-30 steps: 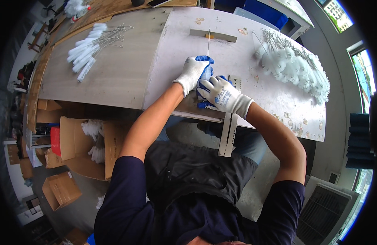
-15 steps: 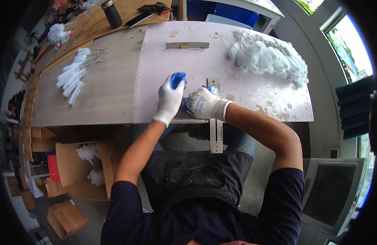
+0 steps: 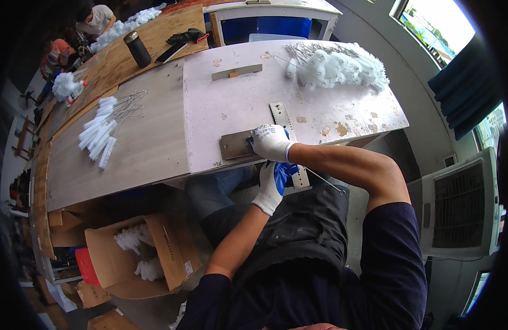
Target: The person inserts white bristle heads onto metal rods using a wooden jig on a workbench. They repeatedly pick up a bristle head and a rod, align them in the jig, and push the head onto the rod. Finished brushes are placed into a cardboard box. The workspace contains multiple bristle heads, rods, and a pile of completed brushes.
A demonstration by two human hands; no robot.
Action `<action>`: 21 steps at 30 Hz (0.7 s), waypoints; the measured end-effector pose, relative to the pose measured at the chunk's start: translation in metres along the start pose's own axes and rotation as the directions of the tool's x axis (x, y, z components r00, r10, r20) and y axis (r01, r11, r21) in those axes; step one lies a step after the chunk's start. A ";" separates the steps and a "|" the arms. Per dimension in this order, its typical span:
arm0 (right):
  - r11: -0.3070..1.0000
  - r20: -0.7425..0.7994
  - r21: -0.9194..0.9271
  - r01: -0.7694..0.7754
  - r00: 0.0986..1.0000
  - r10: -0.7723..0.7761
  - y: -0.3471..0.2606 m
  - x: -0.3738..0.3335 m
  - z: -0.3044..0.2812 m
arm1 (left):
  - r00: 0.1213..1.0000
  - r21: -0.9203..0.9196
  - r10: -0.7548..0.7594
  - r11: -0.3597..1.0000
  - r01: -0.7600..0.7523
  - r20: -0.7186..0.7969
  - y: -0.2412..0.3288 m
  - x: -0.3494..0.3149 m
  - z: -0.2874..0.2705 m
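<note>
Both my hands wear white gloves with blue palms and meet at the table's front edge. My left hand [image 3: 272, 186] is closed below the edge, by a thin looped wire stem [image 3: 330, 183] that slants out to the lower right. Whatever sits on the stem's other end is hidden by the fingers. Just above it, my right hand [image 3: 271, 143] is curled closed beside a flat metal block [image 3: 235, 145]; what its fingers hold is hidden. A perforated metal strip [image 3: 280, 114] runs beneath the right hand and past the table edge.
Fluffy white wire-stemmed brushes [image 3: 342, 69] are heaped at the far right. Slimmer white ones [image 3: 97, 131] lie at the left. A metal bar [image 3: 248, 71], black tumbler [image 3: 137, 50] and phone [image 3: 171, 52] are farther back. A cardboard box [image 3: 177, 250] stands below left. Two people work far left.
My left hand has moved down and right, below the table edge. The wire by my hands now points lower right instead of upper right. The metal block has come into view; the whole view has shifted.
</note>
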State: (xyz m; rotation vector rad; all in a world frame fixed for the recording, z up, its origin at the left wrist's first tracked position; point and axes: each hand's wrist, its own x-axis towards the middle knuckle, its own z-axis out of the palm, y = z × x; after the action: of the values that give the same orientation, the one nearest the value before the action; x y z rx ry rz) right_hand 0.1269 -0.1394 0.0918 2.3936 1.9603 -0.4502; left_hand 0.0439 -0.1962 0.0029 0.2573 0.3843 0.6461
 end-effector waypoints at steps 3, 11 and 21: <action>0.999 -0.023 0.032 -0.032 0.999 0.032 -0.001 0.001 0.005 | 0.990 -0.088 -0.064 0.993 0.075 0.125 -0.013 0.004 -0.030; 0.966 0.174 0.256 0.017 0.983 -0.063 0.018 0.003 -0.016 | 0.985 0.267 -0.161 0.948 0.173 -0.065 0.098 -0.054 -0.041; 0.771 0.024 -0.252 0.584 0.801 -0.599 0.063 0.038 0.019 | 0.942 0.571 -0.271 0.749 0.336 -0.199 0.157 -0.044 -0.037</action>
State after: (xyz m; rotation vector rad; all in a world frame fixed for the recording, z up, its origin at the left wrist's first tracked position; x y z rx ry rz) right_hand 0.1904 -0.1199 0.0543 1.6131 2.6014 -0.1160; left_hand -0.0878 -0.0982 0.0357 0.7554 0.7170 0.1919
